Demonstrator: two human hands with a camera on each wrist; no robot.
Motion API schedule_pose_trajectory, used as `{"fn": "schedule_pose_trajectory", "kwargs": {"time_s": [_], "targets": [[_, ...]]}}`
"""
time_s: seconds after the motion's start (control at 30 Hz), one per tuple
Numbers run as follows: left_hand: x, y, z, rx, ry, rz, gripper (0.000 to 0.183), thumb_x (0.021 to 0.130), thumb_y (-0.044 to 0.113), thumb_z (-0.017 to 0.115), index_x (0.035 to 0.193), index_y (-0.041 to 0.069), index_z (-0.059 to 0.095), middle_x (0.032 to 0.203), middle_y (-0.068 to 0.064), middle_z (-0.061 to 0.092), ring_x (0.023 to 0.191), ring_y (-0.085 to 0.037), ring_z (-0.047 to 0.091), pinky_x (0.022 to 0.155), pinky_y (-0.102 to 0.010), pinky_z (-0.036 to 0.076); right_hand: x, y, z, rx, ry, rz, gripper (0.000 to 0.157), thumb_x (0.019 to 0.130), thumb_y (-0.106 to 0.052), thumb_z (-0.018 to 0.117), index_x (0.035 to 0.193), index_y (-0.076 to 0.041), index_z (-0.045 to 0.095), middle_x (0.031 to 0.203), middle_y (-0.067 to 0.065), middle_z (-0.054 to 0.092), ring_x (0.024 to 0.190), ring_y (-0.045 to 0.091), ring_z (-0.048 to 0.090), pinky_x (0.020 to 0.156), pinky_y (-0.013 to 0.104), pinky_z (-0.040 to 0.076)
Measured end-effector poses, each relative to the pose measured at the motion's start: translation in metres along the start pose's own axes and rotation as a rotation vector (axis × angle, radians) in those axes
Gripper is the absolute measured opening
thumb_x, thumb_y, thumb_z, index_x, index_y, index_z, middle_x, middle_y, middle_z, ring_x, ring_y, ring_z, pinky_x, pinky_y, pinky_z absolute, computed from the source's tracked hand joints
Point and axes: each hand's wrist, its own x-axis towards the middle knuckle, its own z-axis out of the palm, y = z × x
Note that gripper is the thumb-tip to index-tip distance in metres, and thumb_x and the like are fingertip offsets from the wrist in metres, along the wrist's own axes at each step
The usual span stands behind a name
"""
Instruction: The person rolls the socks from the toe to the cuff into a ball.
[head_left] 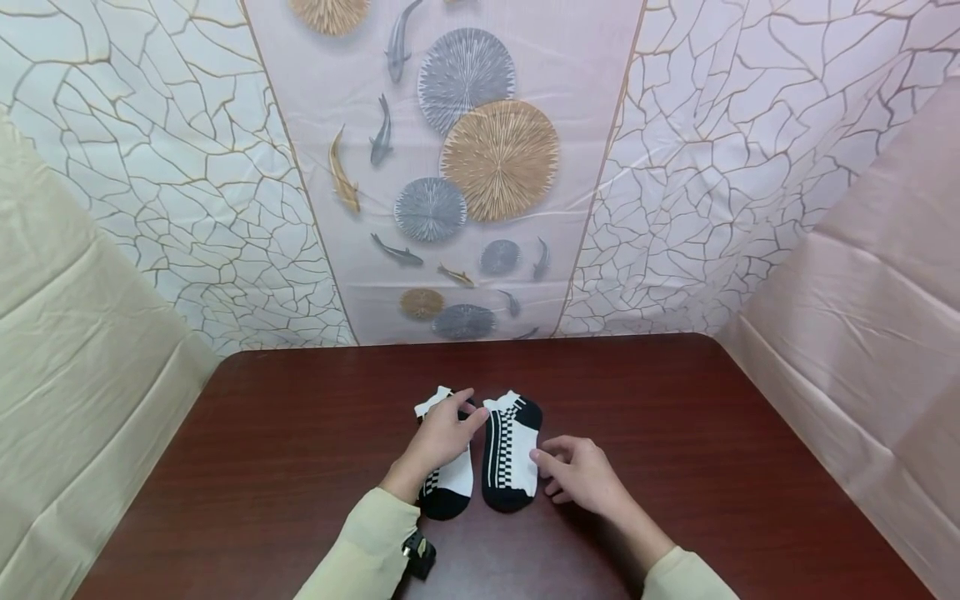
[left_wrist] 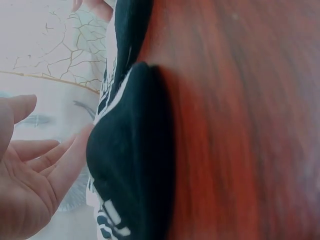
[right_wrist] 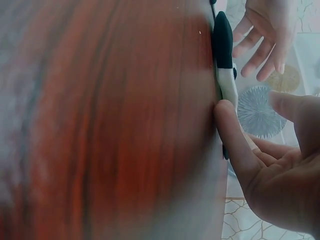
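Two white ankle socks with black toes, black heels and checkered stripes lie side by side on the table, toes toward the person. My left hand (head_left: 441,435) is over the left sock (head_left: 460,477), covering its middle, with relaxed fingers and nothing held. In the left wrist view that sock's black toe (left_wrist: 132,150) fills the centre, beside the loosely extended fingers. Just right of the right sock (head_left: 519,450), my right hand (head_left: 581,475) has its fingertips at the sock's edge. From the right wrist, the sock (right_wrist: 226,50) appears edge-on above a fingertip.
The dark red-brown wooden table (head_left: 300,467) extends around the socks on all sides. A patterned cloth backdrop (head_left: 465,250) hangs behind its far edge, and pale cloth (head_left: 862,333) slopes along the sides. A small black device (head_left: 420,557) is strapped at the left wrist.
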Motion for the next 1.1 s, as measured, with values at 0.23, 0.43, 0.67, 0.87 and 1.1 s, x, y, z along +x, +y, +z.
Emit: {"fn": "schedule_pose_trajectory", "kwargs": {"time_s": [0.23,0.43,0.67,0.87,1.1], "targets": [[0.005,-0.001,0.008,-0.147,-0.028,-0.041,0.058,0.102,0.030,0.060,0.149,0.001,0.043,0.118,-0.013,0.062,0.074,-0.023,0.066,0.060,-0.033,0.056,0.001,-0.001,0.003,-0.012,-0.006,0.027,0.035,0.093,-0.019,0.073,0.116,0.007,0.065,0.076,0.009,0.069,0.060,0.024,0.066,0.052,0.037,0.057],[0.009,-0.003,0.015,-0.186,-0.019,-0.061,0.057,0.102,0.026,0.061,0.148,-0.003,0.043,0.113,-0.014,0.062,0.071,-0.023,0.066,0.056,-0.033,0.057,0.002,-0.001,0.004,-0.005,-0.019,0.024,0.031,0.092,-0.014,0.072,0.113,0.008,0.066,0.075,0.009,0.069,0.058,0.023,0.066,0.051,0.037,0.057],[0.014,-0.002,0.020,-0.198,-0.035,-0.082,0.058,0.102,0.026,0.061,0.149,-0.002,0.042,0.112,-0.014,0.061,0.073,-0.023,0.065,0.056,-0.033,0.057,0.003,0.000,0.004,0.017,-0.028,0.014,0.023,0.091,-0.009,0.073,0.106,0.007,0.068,0.072,0.010,0.068,0.054,0.021,0.065,0.051,0.037,0.057],[0.015,0.002,0.022,-0.177,-0.034,-0.094,0.056,0.103,0.026,0.060,0.149,-0.002,0.042,0.113,-0.014,0.060,0.074,-0.024,0.066,0.055,-0.032,0.056,0.005,0.000,0.006,0.031,-0.027,0.022,0.017,0.090,-0.007,0.073,0.099,0.006,0.069,0.069,0.011,0.068,0.051,0.019,0.063,0.049,0.037,0.056],[0.019,0.003,0.025,-0.144,-0.012,-0.111,0.056,0.102,0.025,0.061,0.148,-0.003,0.044,0.103,-0.010,0.059,0.070,-0.025,0.065,0.053,-0.032,0.056,0.008,0.001,0.007,0.046,-0.033,0.028,0.014,0.089,-0.003,0.072,0.096,0.007,0.067,0.066,0.011,0.066,0.049,0.018,0.062,0.049,0.038,0.056]]}}
